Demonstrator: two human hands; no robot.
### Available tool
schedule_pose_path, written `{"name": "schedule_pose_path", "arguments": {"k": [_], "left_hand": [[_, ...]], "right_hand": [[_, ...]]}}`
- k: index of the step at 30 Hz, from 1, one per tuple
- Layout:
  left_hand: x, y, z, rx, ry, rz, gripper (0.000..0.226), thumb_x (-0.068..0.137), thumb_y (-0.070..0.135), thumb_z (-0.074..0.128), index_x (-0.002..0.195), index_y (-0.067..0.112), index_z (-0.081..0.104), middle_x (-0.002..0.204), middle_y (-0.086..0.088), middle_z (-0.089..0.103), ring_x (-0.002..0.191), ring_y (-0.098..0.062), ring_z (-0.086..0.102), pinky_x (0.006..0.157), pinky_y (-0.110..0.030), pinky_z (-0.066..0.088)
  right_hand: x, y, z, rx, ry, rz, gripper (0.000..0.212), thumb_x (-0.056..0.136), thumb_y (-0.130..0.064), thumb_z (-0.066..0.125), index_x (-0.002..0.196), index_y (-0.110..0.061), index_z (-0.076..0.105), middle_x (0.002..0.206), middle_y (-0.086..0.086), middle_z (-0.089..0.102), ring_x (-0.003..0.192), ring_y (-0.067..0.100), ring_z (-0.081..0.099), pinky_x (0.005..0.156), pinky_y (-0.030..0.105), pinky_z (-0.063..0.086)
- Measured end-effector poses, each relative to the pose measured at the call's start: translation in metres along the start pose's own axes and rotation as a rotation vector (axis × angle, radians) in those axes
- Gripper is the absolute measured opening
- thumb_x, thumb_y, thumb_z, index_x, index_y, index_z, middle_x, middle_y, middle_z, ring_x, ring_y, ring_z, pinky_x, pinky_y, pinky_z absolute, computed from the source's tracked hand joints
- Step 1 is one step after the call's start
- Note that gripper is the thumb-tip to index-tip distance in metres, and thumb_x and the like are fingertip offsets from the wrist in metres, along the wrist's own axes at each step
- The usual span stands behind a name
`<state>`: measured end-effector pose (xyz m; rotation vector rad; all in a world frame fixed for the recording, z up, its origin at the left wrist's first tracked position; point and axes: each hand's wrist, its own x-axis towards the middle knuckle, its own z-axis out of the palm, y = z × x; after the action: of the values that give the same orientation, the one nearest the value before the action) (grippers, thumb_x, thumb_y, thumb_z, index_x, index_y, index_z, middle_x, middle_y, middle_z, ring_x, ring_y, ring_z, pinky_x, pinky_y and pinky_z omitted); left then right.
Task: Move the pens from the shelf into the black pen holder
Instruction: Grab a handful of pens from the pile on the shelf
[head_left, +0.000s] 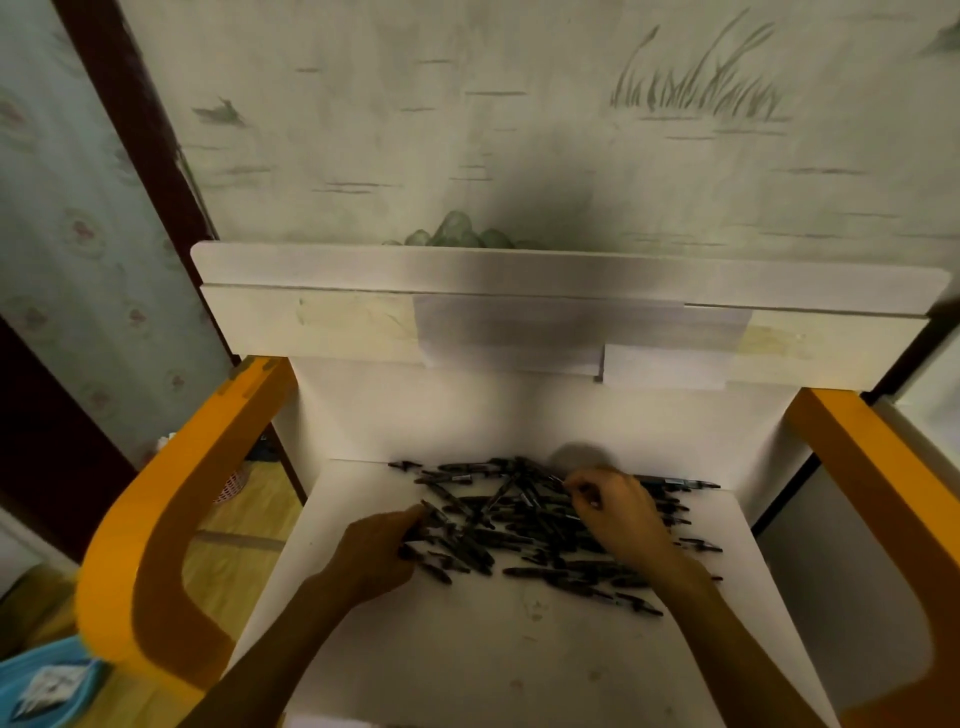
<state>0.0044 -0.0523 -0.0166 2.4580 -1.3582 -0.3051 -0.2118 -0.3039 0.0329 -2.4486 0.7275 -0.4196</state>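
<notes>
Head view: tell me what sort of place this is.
Probably a room in a home: painted wallpaper behind a white shelf with orange side supports, a heap of pens, and a wooden floor.

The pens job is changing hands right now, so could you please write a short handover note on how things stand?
Left hand: at the left edge of the pile of pens, fingers curled round a few of them.
Right hand: on the right part of the pile, fingertips pinching at a pen; whether one is lifted cannot be told.
Pens: scattered in a heap on the white shelf, between the orange side frames.
Black pen holder: not in view.
Done: nothing visibly moved.
Left: gather the pens and move all of them into the holder.
</notes>
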Motion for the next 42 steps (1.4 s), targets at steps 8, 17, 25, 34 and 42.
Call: {"name": "schedule_pose_path", "arguments": {"k": [8, 17, 25, 34, 42], "left_hand": [[-0.001, -0.003, 0.006, 0.083, -0.050, 0.110, 0.033, 0.091, 0.043, 0.062, 0.121, 0.029, 0.061, 0.114, 0.012, 0.058, 0.092, -0.005, 0.054, 0.075, -0.009, 0.037], [0.001, -0.004, 0.010, 0.147, -0.033, 0.138, 0.027, 0.094, 0.042, 0.057, 0.117, 0.029, 0.058, 0.108, 0.008, 0.065, 0.093, -0.008, 0.059, 0.085, -0.023, 0.048], [0.017, 0.010, 0.017, 0.230, 0.113, 0.261, 0.049, 0.080, 0.029, 0.078, 0.127, 0.030, 0.063, 0.094, 0.000, 0.075, 0.078, -0.018, 0.070, 0.065, -0.027, 0.053], [0.032, 0.020, 0.010, 0.319, -0.050, 0.198, 0.046, 0.098, 0.033, 0.054, 0.143, 0.031, 0.048, 0.124, -0.005, 0.065, 0.110, -0.024, 0.062, 0.086, -0.032, 0.048], [0.039, 0.028, 0.001, 0.313, -0.048, 0.222, 0.032, 0.099, 0.027, 0.056, 0.130, 0.029, 0.061, 0.124, 0.000, 0.067, 0.110, -0.019, 0.062, 0.089, -0.031, 0.049]], "right_hand": [[-0.004, -0.002, 0.010, 0.007, -0.032, -0.004, 0.018, 0.094, -0.018, 0.061, 0.108, -0.025, 0.070, 0.104, -0.007, 0.070, 0.087, 0.006, 0.063, 0.083, 0.025, 0.055], [-0.013, 0.000, 0.010, 0.006, -0.003, 0.001, 0.018, 0.094, -0.017, 0.061, 0.108, -0.021, 0.072, 0.109, -0.006, 0.067, 0.090, 0.007, 0.061, 0.083, 0.022, 0.052], [-0.022, 0.002, 0.007, -0.012, -0.003, -0.003, 0.019, 0.092, -0.015, 0.061, 0.104, -0.025, 0.072, 0.107, -0.006, 0.066, 0.089, 0.007, 0.062, 0.083, 0.024, 0.055], [-0.032, 0.000, 0.001, -0.017, 0.020, 0.000, 0.019, 0.093, -0.016, 0.060, 0.105, -0.024, 0.072, 0.106, -0.007, 0.066, 0.089, 0.004, 0.062, 0.081, 0.017, 0.050], [-0.036, -0.007, 0.002, -0.060, 0.014, -0.006, 0.019, 0.093, -0.018, 0.060, 0.105, -0.026, 0.072, 0.106, -0.006, 0.066, 0.091, 0.009, 0.063, 0.083, 0.027, 0.054]]}}
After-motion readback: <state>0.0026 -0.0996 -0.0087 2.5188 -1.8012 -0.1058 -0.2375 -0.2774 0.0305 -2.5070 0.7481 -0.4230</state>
